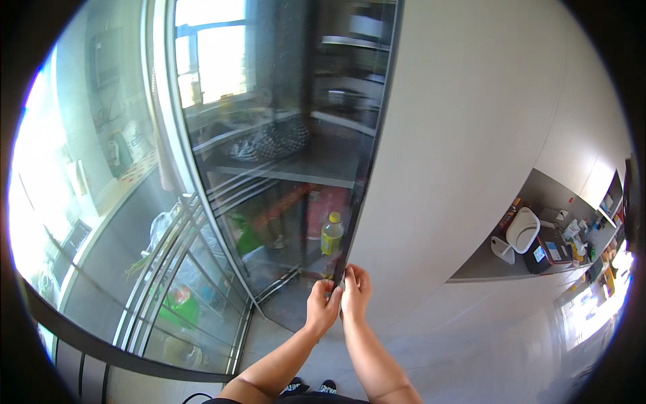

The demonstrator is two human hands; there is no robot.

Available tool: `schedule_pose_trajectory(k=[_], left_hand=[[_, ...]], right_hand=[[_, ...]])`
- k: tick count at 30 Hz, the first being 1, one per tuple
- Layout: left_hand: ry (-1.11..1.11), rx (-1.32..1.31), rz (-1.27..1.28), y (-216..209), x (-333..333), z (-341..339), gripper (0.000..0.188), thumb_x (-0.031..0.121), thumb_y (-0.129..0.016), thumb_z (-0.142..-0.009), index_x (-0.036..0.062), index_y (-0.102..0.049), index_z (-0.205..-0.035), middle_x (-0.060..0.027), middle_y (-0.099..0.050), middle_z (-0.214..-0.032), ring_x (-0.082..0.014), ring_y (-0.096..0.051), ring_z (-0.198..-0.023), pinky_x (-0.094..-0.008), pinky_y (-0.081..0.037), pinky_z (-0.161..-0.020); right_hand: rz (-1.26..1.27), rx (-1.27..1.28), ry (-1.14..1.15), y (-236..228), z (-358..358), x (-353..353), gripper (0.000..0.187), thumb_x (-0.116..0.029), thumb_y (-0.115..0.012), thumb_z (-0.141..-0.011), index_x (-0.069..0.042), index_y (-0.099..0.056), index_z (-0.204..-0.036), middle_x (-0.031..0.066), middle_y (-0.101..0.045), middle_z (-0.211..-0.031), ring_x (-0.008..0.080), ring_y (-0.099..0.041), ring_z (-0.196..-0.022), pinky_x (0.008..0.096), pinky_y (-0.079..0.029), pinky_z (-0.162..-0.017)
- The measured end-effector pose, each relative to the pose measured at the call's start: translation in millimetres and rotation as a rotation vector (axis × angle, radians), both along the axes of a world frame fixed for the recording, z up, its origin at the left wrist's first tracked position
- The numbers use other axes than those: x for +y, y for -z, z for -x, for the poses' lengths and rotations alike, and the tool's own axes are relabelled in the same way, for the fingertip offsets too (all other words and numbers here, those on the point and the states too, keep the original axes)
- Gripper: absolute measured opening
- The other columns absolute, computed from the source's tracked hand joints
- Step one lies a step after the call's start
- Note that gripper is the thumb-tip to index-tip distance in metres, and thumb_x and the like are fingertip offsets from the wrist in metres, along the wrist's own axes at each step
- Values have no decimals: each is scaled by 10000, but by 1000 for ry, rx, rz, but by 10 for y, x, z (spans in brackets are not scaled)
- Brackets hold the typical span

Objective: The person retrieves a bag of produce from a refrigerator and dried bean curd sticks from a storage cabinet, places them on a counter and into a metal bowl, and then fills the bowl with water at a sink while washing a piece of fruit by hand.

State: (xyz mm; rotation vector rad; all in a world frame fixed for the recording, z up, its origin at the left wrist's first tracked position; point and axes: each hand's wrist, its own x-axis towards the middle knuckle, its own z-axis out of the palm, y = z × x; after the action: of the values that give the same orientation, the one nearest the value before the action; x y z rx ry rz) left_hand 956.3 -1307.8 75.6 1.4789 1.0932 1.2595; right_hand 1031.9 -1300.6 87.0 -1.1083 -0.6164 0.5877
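Observation:
A tall dark-framed glass cabinet door [269,151] stands in front of me. Low on its right edge, my two hands meet side by side. My left hand [323,306] is closed at the dark edge strip, its thumb pointing up. Curled fingers of my right hand [355,291] press on the same edge from the right, thumb near the left one. Their fingertips are partly hidden. Just above the hands, a bottle with a yellow cap and label [331,234] shows at the glass. A dark patterned bundle [272,140] shows higher up, blurred by reflections.
Plain pale panels [464,128] rise to the right of the door. Farther right, a counter niche holds a white basin-like container [523,230] and several small items. At left, metal rails [158,269] and green bags [180,308] show through glass. My shoes [328,386] stand on grey floor.

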Motion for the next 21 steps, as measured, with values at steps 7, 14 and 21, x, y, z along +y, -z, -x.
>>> schedule_pose_trajectory(k=[7,14,21], left_hand=[[-84,-83,-60,246,-735,1057,186,129,-665,-772,14,-563,-876,-61,-585,-793,-126,-530,-720,-260,-437,-649],[-395,-287,-87,328,-1270,2111,115,73,-539,-857,10,-527,-952,-13,-547,-853,-84,-486,-765,-211,-390,-694],[-738,-186,-171,308,-1229,2867,230,116,-461,-928,-3,-479,-1124,-44,-546,-999,-108,-499,-932,-241,-384,-850]], right_hand=[[-95,-196,-235,146,965,-864,191,-114,-454,-908,7,-550,-1021,86,-572,-956,135,-532,-833,247,-415,-752],[-198,-397,-757,183,1703,-1182,330,6,-571,-771,9,-549,-1100,187,-563,-1091,306,-564,-1000,327,-439,-860],[-302,-519,-1107,129,2481,-1089,529,24,-503,-755,9,-405,-1274,219,-465,-1241,350,-452,-1164,357,-349,-977]])
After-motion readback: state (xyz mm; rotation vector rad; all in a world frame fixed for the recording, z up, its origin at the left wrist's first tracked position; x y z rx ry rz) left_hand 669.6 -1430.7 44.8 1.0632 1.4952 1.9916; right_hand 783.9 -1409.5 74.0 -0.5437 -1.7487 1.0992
